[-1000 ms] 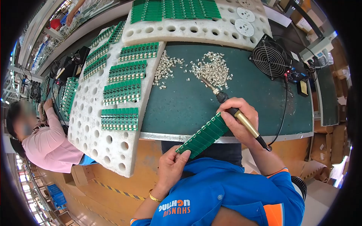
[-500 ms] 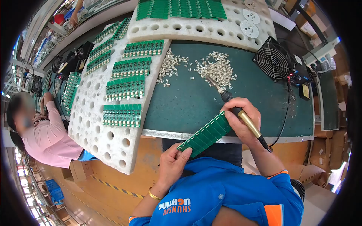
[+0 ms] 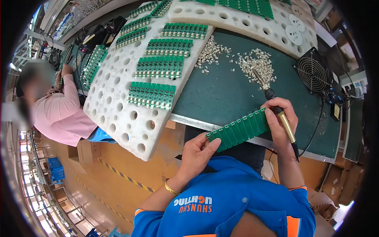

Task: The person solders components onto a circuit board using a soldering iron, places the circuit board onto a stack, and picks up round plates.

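A green circuit board panel point(image 3: 239, 130), a long strip of several joined small boards, is held slanted above the table's front edge. My left hand point(image 3: 197, 156) is closed on its left end, thumb on the face. My right hand point(image 3: 282, 120) grips a soldering iron point(image 3: 286, 128) with a gold-coloured handle, and its thumb and fingertips also pinch the panel's right end. The iron's tip points away from me, over a pile of small white connectors point(image 3: 256, 65). A smaller connector pile point(image 3: 211, 51) lies to the left, beside the foam.
White perforated foam point(image 3: 114, 93) on the left carries several populated board strips point(image 3: 152, 94). Another foam slab point(image 3: 233, 19) at the back holds green boards and round white discs point(image 3: 294, 35). A black fan point(image 3: 314, 71) stands right. A co-worker in pink point(image 3: 65, 108) sits left.
The camera view has turned, so the bench and foam appear farther right and higher. Both hands still hold the panel, which lies a little flatter. The soldering iron stays in my right hand.
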The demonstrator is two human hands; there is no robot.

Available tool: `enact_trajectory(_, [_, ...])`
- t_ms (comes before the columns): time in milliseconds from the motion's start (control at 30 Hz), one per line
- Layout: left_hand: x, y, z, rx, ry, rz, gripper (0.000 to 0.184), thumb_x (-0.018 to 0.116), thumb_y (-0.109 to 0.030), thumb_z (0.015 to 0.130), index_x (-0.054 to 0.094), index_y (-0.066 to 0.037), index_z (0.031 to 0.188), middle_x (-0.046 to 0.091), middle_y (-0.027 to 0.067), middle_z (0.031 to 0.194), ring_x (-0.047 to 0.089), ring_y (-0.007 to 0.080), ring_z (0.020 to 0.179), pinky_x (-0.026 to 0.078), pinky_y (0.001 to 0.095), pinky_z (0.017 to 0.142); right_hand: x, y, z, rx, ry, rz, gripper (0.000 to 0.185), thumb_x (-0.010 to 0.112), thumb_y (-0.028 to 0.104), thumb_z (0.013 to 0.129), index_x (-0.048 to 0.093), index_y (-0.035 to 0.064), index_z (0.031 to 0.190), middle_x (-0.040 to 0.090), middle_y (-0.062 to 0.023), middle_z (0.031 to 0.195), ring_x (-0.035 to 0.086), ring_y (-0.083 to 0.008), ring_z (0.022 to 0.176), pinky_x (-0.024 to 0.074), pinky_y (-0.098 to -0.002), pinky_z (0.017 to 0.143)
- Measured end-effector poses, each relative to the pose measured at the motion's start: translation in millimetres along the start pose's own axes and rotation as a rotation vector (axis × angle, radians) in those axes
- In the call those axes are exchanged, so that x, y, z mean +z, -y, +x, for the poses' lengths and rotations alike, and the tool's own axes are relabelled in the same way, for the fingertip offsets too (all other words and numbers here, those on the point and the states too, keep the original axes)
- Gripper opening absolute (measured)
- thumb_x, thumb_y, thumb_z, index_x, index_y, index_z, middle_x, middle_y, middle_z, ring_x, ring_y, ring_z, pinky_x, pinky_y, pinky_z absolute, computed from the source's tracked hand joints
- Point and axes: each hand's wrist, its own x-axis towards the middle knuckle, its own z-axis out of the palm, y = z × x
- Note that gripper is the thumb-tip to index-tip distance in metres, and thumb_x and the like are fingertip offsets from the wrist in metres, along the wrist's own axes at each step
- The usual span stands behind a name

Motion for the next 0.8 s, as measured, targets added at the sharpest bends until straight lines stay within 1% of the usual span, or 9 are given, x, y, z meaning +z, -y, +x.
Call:
enact_trajectory(67, [-0.1, 0.1, 0.5, 0.007, 0.004, 0.014, 0.024, 0.063, -0.026, 0.093, 0.066, -0.002, 0.098, 0.044, -0.0086, 0.064, 0.035, 0.0017, 0.060, 0.030, 0.0205, 0.052, -0.2, 0.7, -0.1, -0.008, 0.009, 0.000, 0.019, 0.060, -0.002, 0.085, 0.059, 0.0032, 0.103, 0.064, -0.0054, 0.086, 0.058, -0.0095, 0.078, 0.0473, -0.0233, 0.070])
enact_trajectory(133, [0.5, -0.7, 0.8, 0.015, -0.006, 0.010, 0.024, 0.063, -0.026, 0.093, 0.066, -0.003, 0.094, 0.044, -0.0078, 0.064, 0.035, 0.0020, 0.060, 0.030, 0.0209, 0.052, -0.5, 2.0, 0.0, 0.018, 0.009, 0.000, 0.019, 0.059, -0.003, 0.085, 0.059, 0.0032, 0.103, 0.064, -0.0050, 0.087, 0.057, -0.0088, 0.078, 0.0469, -0.0226, 0.070])
enact_trajectory(333, [-2.3, 4.3, 1.9, 0.049, -0.011, 0.053, 0.023, 0.060, -0.025, 0.094, 0.062, -0.002, 0.088, 0.046, -0.0059, 0.065, 0.037, 0.0025, 0.062, 0.031, 0.0209, 0.053, -0.8, -0.3, 0.6, 0.040, -0.019, 0.018, 0.019, 0.058, -0.003, 0.086, 0.059, 0.0030, 0.104, 0.063, -0.0052, 0.088, 0.057, -0.0090, 0.079, 0.0468, -0.0229, 0.070])
enact_trajectory(467, [-0.8, -1.2, 1.2, 0.073, -0.005, 0.042, 0.024, 0.059, -0.024, 0.095, 0.062, -0.002, 0.088, 0.046, -0.0062, 0.065, 0.038, 0.0022, 0.062, 0.032, 0.0207, 0.054, -1.8, -0.3, 0.8, 0.031, -0.012, 0.003, 0.019, 0.057, -0.004, 0.087, 0.058, 0.0030, 0.105, 0.063, -0.0051, 0.088, 0.057, -0.0091, 0.080, 0.0467, -0.0227, 0.071])
enact_trajectory(533, [0.5, -2.4, 1.5, 0.062, -0.012, 0.000, 0.026, 0.057, -0.025, 0.096, 0.062, -0.001, 0.087, 0.046, -0.0067, 0.065, 0.037, 0.0021, 0.062, 0.031, 0.0209, 0.054, -1.8, 0.2, 0.8, 0.037, -0.014, -0.009, 0.020, 0.057, -0.004, 0.086, 0.058, 0.0031, 0.105, 0.063, -0.0051, 0.088, 0.057, -0.0090, 0.080, 0.0465, -0.0224, 0.071])
enact_trajectory(667, [-3.1, -2.8, 2.4, 0.020, 0.011, 0.021, 0.027, 0.057, -0.026, 0.096, 0.062, -0.001, 0.087, 0.046, -0.0067, 0.066, 0.037, 0.0020, 0.063, 0.030, 0.0210, 0.054, -1.1, -1.0, -0.2, 0.018, -0.023, 0.000, 0.021, 0.056, -0.005, 0.086, 0.057, 0.0031, 0.105, 0.062, -0.0052, 0.088, 0.057, -0.0089, 0.080, 0.0464, -0.0222, 0.071])
enact_trajectory(733, [-2.0, -7.8, 2.6, -0.021, -0.012, 0.046, 0.028, 0.056, -0.027, 0.096, 0.061, -0.001, 0.086, 0.046, -0.0062, 0.067, 0.036, 0.0019, 0.064, 0.030, 0.0214, 0.054, -0.9, -1.1, -2.0, 0.015, -0.035, 0.009, 0.020, 0.057, -0.005, 0.086, 0.057, 0.0029, 0.105, 0.062, -0.0049, 0.089, 0.057, -0.0086, 0.078, 0.0464, -0.0222, 0.070])
enact_trajectory(800, [-0.6, -8.4, 3.9, -0.018, -0.021, 0.034, 0.028, 0.056, -0.027, 0.096, 0.061, -0.001, 0.086, 0.046, -0.0062, 0.067, 0.036, 0.0020, 0.064, 0.030, 0.0215, 0.055, -2.9, -0.7, -5.0, 0.035, -0.027, 0.010, 0.020, 0.057, -0.005, 0.086, 0.057, 0.0026, 0.105, 0.061, -0.0053, 0.090, 0.056, -0.0086, 0.078, 0.0462, -0.0222, 0.071])
